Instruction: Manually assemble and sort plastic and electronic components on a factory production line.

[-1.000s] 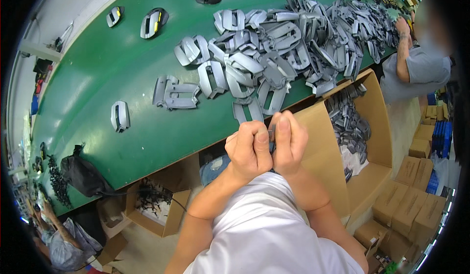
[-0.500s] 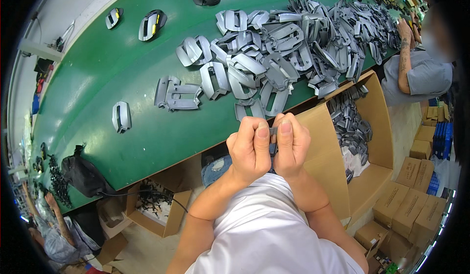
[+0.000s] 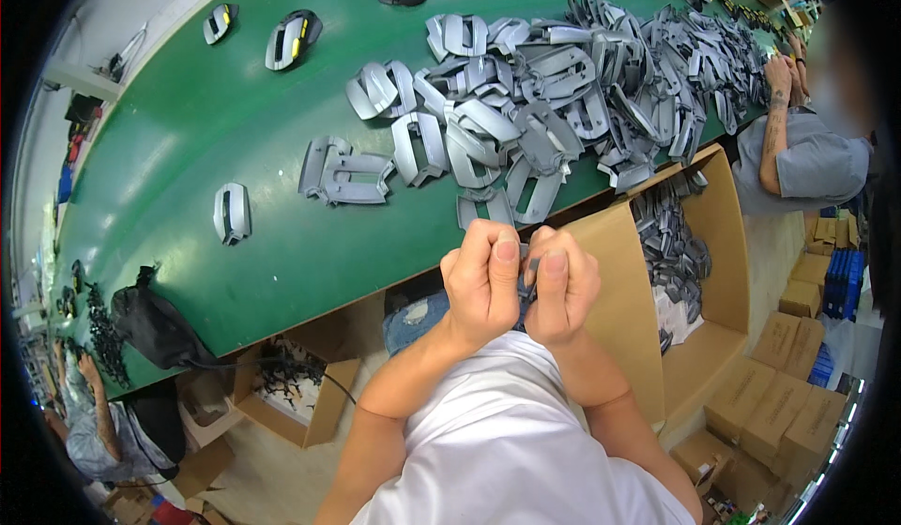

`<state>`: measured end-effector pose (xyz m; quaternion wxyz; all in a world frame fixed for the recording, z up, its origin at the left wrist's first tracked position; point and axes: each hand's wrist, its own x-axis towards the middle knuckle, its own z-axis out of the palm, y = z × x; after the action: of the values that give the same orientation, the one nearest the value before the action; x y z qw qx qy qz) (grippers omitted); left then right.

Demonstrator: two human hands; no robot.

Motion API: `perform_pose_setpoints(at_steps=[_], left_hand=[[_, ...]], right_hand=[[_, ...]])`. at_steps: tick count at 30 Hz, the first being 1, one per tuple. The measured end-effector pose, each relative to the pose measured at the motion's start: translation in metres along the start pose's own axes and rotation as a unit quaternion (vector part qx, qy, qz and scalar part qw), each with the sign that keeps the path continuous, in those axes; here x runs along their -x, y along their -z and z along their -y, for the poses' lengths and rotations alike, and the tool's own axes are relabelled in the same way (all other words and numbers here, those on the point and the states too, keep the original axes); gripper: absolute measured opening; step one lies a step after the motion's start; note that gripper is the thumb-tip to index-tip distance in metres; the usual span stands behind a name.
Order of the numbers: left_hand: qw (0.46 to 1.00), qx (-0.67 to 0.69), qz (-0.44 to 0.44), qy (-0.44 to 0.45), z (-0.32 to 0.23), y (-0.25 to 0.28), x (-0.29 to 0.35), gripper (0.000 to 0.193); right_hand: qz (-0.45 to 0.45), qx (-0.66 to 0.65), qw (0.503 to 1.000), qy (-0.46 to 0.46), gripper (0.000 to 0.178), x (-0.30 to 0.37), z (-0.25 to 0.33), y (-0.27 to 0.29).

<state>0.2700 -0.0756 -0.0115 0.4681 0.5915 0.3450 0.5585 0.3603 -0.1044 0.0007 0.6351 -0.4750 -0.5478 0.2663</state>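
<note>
Close together in front of my white shirt, my left hand (image 3: 481, 279) and my right hand (image 3: 563, 286) are both closed, thumbs on top. They grip a small grey plastic part (image 3: 529, 277) between them. Only a sliver of it shows between the thumbs; my fingers hide the rest. Just beyond my hands, at the table edge, lies a grey plastic frame (image 3: 485, 208) with an open slot. More such grey frames form a large pile (image 3: 563, 75) reaching to the far right. A single silver-grey frame (image 3: 232, 213) lies apart on the left.
The green table (image 3: 310, 262) curves across the view. Yellow-and-black assembled pieces (image 3: 293, 40) stand along its far side. A cardboard box (image 3: 718, 337) of grey parts is to my right; a smaller box (image 3: 324, 412) stands lower left. Co-workers sit at right (image 3: 802, 154) and far left (image 3: 113, 441).
My right hand has turned slightly, its thumb dropping a little, and the grey part between my hands looks more tilted. The whole view has shifted slightly.
</note>
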Motion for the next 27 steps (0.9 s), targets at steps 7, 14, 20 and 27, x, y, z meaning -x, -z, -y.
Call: perform_pose_setpoints(at_steps=[7, 14, 20, 27], left_hand=[[1.0, 0.006, 0.006, 0.005, 0.001, 0.004, 0.001, 0.024], [0.962, 0.117, 0.131, 0.208, -0.01, 0.028, -0.021, 0.015], [0.934, 0.157, 0.183, 0.264, -0.026, 0.034, -0.024, 0.017], [0.933, 0.131, 0.213, 0.257, -0.032, 0.036, -0.028, 0.016]], right_hand=[[-0.021, 0.028, 0.997, -0.074, 0.026, 0.001, 0.003, -0.001], [0.139, -0.004, 0.936, -0.323, 0.011, -0.025, 0.034, 0.024], [0.213, 0.005, 0.946, -0.246, 0.008, -0.031, 0.041, 0.031], [0.181, -0.062, 0.942, -0.275, 0.008, -0.023, 0.038, 0.031]])
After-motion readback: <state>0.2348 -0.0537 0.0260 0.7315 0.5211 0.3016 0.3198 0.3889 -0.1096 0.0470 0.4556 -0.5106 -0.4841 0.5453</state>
